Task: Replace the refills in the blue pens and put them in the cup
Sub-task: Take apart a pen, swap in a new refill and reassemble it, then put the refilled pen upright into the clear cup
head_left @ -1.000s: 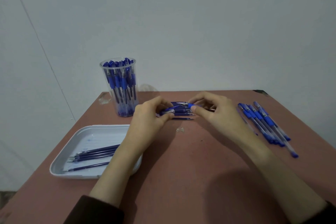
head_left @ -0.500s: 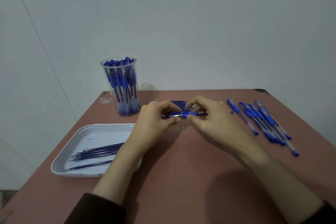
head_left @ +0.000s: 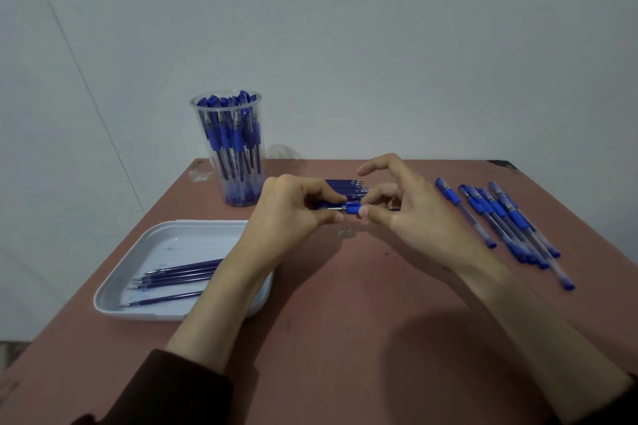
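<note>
Above the middle of the table (head_left: pixel 345 338), the left hand (head_left: pixel 290 214) and right hand (head_left: pixel 407 214) pinch one blue pen (head_left: pixel 353 209) between thumb and curled fingers, level, near the spare refills (head_left: pixel 347 187). Behind and to the left stands the cup (head_left: pixel 230 148), full of pens.

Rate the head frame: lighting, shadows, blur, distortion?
Head view: dim, flat, bluish light; soft arm shadow on the table; wide-angle skews the wall seam at left; the pen pinched between left hand and right hand is soft, tip detail unclear; no strong glare on the cup.
</note>
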Demonstrator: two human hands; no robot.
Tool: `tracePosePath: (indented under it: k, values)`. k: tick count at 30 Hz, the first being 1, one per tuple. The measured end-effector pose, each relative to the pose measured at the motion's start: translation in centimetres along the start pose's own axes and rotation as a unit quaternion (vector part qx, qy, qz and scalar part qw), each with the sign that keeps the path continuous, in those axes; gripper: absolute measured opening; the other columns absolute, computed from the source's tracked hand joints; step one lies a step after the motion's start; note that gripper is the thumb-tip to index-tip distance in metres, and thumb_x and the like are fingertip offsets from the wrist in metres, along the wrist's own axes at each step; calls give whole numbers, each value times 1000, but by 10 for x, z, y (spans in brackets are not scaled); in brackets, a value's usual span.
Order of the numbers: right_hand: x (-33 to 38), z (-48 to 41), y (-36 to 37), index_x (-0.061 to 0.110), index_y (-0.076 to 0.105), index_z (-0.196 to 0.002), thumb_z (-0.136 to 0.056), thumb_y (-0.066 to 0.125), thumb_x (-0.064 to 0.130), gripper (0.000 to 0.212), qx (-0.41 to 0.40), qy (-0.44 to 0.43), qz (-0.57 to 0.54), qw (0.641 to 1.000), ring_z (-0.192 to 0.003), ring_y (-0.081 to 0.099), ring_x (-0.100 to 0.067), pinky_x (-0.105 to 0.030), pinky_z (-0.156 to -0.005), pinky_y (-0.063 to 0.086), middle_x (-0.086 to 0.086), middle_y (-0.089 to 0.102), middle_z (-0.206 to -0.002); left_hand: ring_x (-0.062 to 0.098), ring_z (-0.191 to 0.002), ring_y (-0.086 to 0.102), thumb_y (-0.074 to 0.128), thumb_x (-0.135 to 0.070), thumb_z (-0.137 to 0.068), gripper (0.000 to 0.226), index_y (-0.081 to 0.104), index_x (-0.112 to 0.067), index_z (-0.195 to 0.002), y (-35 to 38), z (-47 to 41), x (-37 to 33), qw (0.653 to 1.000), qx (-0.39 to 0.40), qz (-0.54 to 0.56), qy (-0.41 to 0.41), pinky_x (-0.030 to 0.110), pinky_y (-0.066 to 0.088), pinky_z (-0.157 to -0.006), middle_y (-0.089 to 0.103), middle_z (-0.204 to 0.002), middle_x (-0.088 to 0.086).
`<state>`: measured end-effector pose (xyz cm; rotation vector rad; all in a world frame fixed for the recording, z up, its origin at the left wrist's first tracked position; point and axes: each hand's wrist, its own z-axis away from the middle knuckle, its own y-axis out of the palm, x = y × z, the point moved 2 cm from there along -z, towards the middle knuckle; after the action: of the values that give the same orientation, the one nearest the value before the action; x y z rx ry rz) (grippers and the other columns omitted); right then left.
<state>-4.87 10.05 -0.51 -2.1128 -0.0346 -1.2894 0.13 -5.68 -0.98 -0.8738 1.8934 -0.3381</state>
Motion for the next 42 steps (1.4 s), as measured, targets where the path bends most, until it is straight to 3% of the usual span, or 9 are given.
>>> tracePosePath:
  k: [3,9,13,17,21,25,28,35,42]
  values:
    - [0,0,1,27,53,-107,-85,64,0,37,-6,-5,-20,1000,-51,44,3,-7,-55,37,1,69,-73,-14,-54,53,81,-8,-68,20,76,-11,-87,-1,0,-1,1000,1,-2,-3,2,36,-59,60,-64,-19]
    - [-7,-2,9,24,64,-99,-87,64,5,22,2,9,-48,999,-59,49,0,-9,-58,40,6,70,-74,-3,-64,59,80,-13,-70,21,76,-18,-90,-3,-1,6,1000,7,-4,-12,10,44,-66,70,-74,-6]
    - [-10,-4,17,21,69,-92,-89,64,9,14,-10,31,-128,991,-68,56,-10,-27,-68,46,5,73,-77,15,-76,69,77,-11,-73,23,72,-20,-93,-12,-2,11,986,7,150,-68,24,54,-77,73,-79,1]
    - [-6,-2,20,19,67,-101,-91,62,11,14,-6,19,-188,982,-70,58,-13,-36,-68,45,1,73,-80,18,-76,69,72,-4,-77,20,69,-7,-96,-13,3,6,951,-28,289,-109,28,55,-75,70,-74,3]
    - [-8,0,29,24,65,-106,-92,61,20,16,52,23,-174,983,-70,56,-16,-32,-64,46,-15,70,-94,14,-70,69,61,1,-85,16,65,-9,-97,-41,-3,-8,930,-106,340,-87,23,54,-64,66,-78,3]
    - [-13,-4,32,31,60,-111,-90,62,30,21,53,54,-162,984,-74,60,-14,-24,-66,47,-10,69,-94,16,-73,66,58,-3,-90,21,60,-15,-107,-114,-29,-26,948,-266,171,29,26,57,-69,59,-82,-4]
    - [-17,-4,31,31,60,-109,-90,61,28,19,70,55,-142,986,-72,59,-11,-21,-66,46,-6,68,-87,15,-78,65,55,-9,-90,24,58,-15,-114,-150,-51,-34,945,-317,-11,85,28,57,-74,59,-93,-3]
    - [-23,-6,33,33,64,-104,-90,63,26,15,84,50,-107,989,-67,56,-6,-18,-68,45,2,65,-80,24,-79,61,53,-9,-94,40,44,-15,-132,-141,-77,-12,963,-184,-193,30,35,52,-76,57,-101,3]
    - [-26,-6,35,34,64,-104,-90,64,24,17,92,43,-86,991,-70,58,-7,-19,-70,46,-10,68,-88,22,-82,64,61,-10,-89,19,54,-10,-106,-127,-73,17,972,-105,-210,-29,35,51,-74,70,-88,7]
